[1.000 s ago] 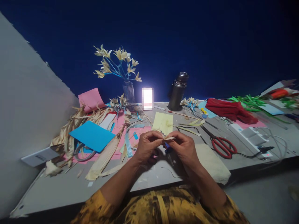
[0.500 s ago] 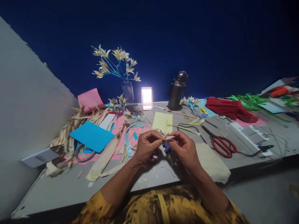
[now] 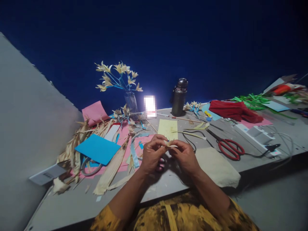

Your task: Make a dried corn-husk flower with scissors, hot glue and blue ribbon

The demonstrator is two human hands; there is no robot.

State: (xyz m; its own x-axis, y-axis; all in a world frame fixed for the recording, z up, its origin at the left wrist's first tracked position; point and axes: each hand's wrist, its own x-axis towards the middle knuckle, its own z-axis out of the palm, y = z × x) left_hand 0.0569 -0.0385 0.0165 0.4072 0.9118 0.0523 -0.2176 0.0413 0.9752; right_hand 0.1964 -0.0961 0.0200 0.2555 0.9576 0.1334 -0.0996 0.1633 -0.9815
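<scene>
A small pale piece of dried husk [image 3: 172, 146] is pinched between my two hands over the table's front part. My left hand [image 3: 154, 154] has its thumb and fingertips closed on the piece's left side. From the right, my right hand [image 3: 184, 154] grips it with thumb and forefinger. The fingertips of both hands nearly touch. A yellow paper sheet [image 3: 167, 128] lies just beyond them. Part of a dark-handled tool [image 3: 160, 164] shows under my left hand, mostly hidden.
Red-handled scissors [image 3: 231, 149], a white power strip [image 3: 256, 138] and a pale slab [image 3: 218, 166] are on the right. Left lie blue paper [image 3: 97, 149] and dried husks [image 3: 110, 170]. A flower vase [image 3: 131, 102] and a metal flask [image 3: 179, 99] stand behind.
The view has shifted, so the back objects sit lower in the picture. Both hands still hold the pale piece, and the blue object beneath it is now mostly hidden.
</scene>
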